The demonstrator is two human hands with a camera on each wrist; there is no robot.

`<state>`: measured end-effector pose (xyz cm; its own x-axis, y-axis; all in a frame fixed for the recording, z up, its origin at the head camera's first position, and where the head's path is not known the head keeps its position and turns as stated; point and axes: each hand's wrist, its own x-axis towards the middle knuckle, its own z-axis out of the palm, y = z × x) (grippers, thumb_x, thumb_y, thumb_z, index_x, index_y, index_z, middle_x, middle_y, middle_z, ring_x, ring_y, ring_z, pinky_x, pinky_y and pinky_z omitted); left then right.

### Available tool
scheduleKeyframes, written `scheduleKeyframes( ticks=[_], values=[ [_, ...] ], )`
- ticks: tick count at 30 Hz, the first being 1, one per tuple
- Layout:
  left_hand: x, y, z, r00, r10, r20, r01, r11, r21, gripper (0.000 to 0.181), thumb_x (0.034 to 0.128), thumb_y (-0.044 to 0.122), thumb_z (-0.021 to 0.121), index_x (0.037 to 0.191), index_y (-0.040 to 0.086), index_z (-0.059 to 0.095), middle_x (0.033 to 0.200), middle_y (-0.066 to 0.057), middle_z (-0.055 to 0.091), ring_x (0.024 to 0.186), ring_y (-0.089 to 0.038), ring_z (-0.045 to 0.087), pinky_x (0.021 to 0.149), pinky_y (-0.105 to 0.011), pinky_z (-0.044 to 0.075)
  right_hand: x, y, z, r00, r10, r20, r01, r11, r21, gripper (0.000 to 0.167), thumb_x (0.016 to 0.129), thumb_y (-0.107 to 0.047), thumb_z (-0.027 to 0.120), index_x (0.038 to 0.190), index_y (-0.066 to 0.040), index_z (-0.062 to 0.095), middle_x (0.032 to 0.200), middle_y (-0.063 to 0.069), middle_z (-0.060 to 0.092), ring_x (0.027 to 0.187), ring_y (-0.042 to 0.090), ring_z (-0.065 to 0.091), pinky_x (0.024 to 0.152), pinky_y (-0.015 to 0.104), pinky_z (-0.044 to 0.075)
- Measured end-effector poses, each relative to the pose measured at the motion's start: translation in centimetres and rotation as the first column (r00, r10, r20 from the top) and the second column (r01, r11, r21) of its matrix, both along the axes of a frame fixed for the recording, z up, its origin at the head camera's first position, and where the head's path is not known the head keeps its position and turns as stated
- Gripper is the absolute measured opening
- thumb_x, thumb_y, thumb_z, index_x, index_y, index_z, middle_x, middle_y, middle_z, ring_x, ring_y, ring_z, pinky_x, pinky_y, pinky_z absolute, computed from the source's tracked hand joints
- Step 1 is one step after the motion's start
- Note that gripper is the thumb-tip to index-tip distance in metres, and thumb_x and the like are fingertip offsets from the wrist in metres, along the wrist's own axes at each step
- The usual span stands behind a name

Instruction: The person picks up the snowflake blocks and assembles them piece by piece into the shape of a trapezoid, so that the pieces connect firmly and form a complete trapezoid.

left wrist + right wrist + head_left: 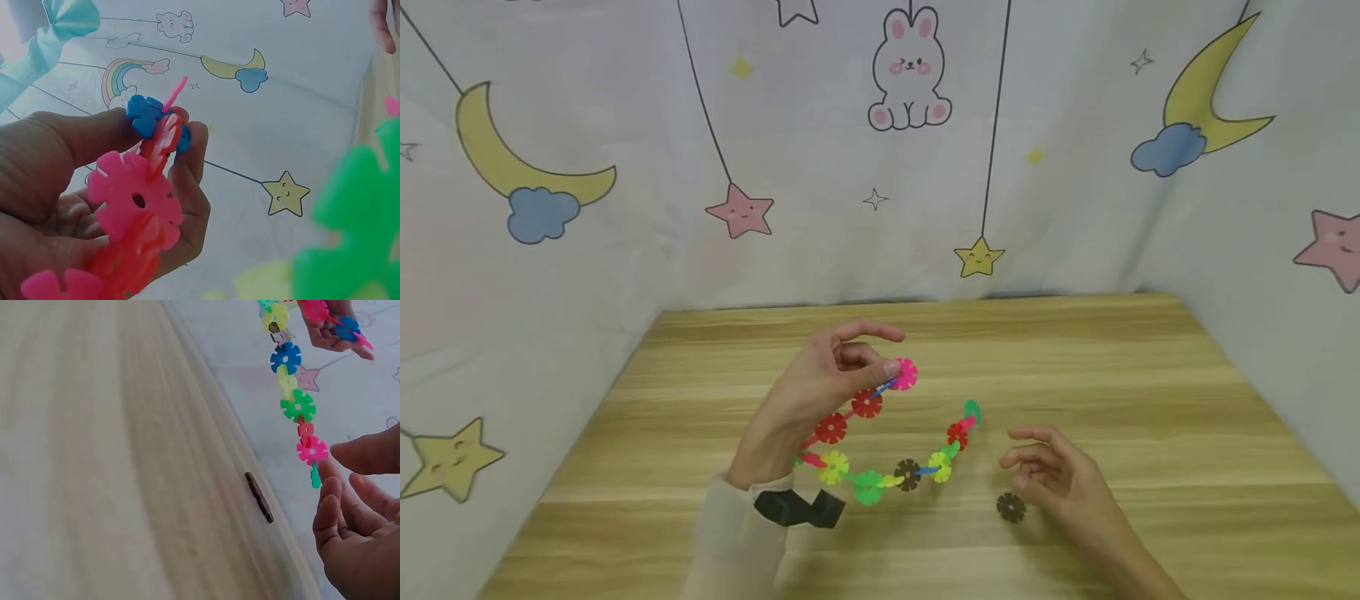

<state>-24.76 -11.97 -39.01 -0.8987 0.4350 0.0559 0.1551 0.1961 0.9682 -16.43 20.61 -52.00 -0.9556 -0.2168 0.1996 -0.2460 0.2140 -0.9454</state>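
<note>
A chain of interlocking plastic snowflake discs [868, 487] in red, green, yellow, blue, pink and brown hangs in a loop above the table. My left hand [808, 375] pinches it near one end. In the left wrist view the thumb and fingers hold a blue disc [145, 116], with a pink disc [175, 94] sticking out past it. The other end, a green disc [973, 412], hangs free to the left of my right hand [1063, 479]. That hand hovers with loosely bent fingers and holds nothing. A dark brown disc [1011, 507] lies on the table beside it.
The wood-grain table [1150, 375] is enclosed at the back and sides by a white cloth [820, 150] printed with moons, stars and a rabbit. A black wrist strap [782, 506] sits on the left wrist.
</note>
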Motion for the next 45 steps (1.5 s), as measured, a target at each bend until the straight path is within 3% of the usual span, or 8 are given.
scheduleKeyframes(
  ticks=[6,10,14,18,24,30,35,45],
  values=[
    [0.0,-0.2,0.2,1.0,0.006,0.012,-0.006,1.0,-0.003,0.038,0.1016,0.014,0.075,0.139,0.018,0.067,0.081,0.005,0.075,0.077,-0.016,0.06,0.077,-0.029,0.049,0.5,0.4,-1.1,0.994,0.087,0.068,-0.087,0.996,0.001,0.064,0.092,0.0,0.079,0.148,0.0,0.049,0.118,0.008,0.075,0.087,0.007,0.061,0.073,0.022,0.053],
    [-0.1,-0.2,0.3,1.0,0.009,0.008,-0.009,1.0,-0.012,0.04,0.1014,0.014,0.075,0.14,0.02,0.066,0.08,0.005,0.075,0.076,-0.016,0.058,0.074,-0.028,0.049,0.4,0.4,-1.4,0.993,0.112,0.038,-0.115,0.991,0.063,0.071,0.085,0.002,0.084,0.147,-0.002,0.05,0.119,0.016,0.071,0.081,0.01,0.057,0.065,0.024,0.051],
    [-0.2,-0.1,0.5,1.0,0.0,0.003,0.0,1.0,-0.017,0.043,0.1014,0.014,0.075,0.143,0.02,0.064,0.08,0.005,0.075,0.075,-0.017,0.058,0.073,-0.028,0.049,0.7,0.5,-1.7,0.996,0.053,-0.067,-0.036,0.971,0.235,0.075,0.081,-0.002,0.089,0.147,-0.01,0.053,0.115,0.001,0.074,0.085,0.007,0.059,0.071,0.022,0.053],
    [-0.2,0.0,0.5,1.0,-0.007,0.011,0.008,1.0,-0.01,0.043,0.1012,0.013,0.075,0.142,0.021,0.064,0.08,0.005,0.074,0.075,-0.017,0.058,0.075,-0.028,0.049,0.8,0.3,-1.8,0.989,0.041,-0.141,0.012,0.935,0.354,0.078,0.081,-0.002,0.09,0.148,-0.014,0.052,0.111,-0.012,0.072,0.099,-0.002,0.064,0.09,0.018,0.056],
    [-0.1,0.1,0.2,0.999,-0.027,0.034,0.026,1.0,0.009,0.044,0.1016,0.012,0.074,0.143,0.02,0.062,0.078,0.004,0.073,0.073,-0.018,0.058,0.074,-0.028,0.052,0.0,0.1,-1.5,0.985,0.06,-0.162,-0.02,0.97,0.24,0.071,0.083,0.006,0.086,0.145,-0.005,0.053,0.106,0.001,0.069,0.088,0.002,0.068,0.078,0.02,0.06],
    [0.2,0.0,0.2,1.0,-0.021,0.019,0.021,1.0,0.017,0.042,0.101,0.013,0.075,0.141,0.019,0.067,0.08,0.0,0.073,0.07,-0.015,0.054,0.068,-0.026,0.046,-1.5,-0.2,1.5,0.989,0.018,-0.144,0.0,0.992,0.125,0.053,0.094,-0.001,0.08,0.142,-0.004,0.057,0.104,0.002,0.079,0.089,0.007,0.073,0.084,0.022,0.062],
    [0.4,-0.1,0.2,0.999,0.027,0.042,-0.027,1.0,0.0,0.024,0.0999,0.016,0.077,0.124,0.018,0.078,0.083,-0.007,0.071,0.068,-0.016,0.049,0.06,-0.024,0.039,-2.8,-1.4,5.2,0.989,-0.009,-0.15,0.02,0.998,0.067,0.031,0.097,-0.003,0.078,0.127,-0.006,0.069,0.103,-0.006,0.08,0.093,0.008,0.078,0.084,0.024,0.064],
    [0.5,0.3,0.7,0.996,0.028,0.079,-0.028,1.0,-0.008,0.017,0.0999,0.019,0.077,0.116,0.02,0.083,0.09,0.001,0.075,0.079,-0.019,0.061,0.069,-0.024,0.049,-5.6,-4.7,9.7,0.982,-0.003,-0.189,-0.019,0.993,-0.118,0.022,0.098,-0.002,0.076,0.12,0.0,0.078,0.109,-0.007,0.084,0.098,0.012,0.082,0.089,0.031,0.066]
  ],
)
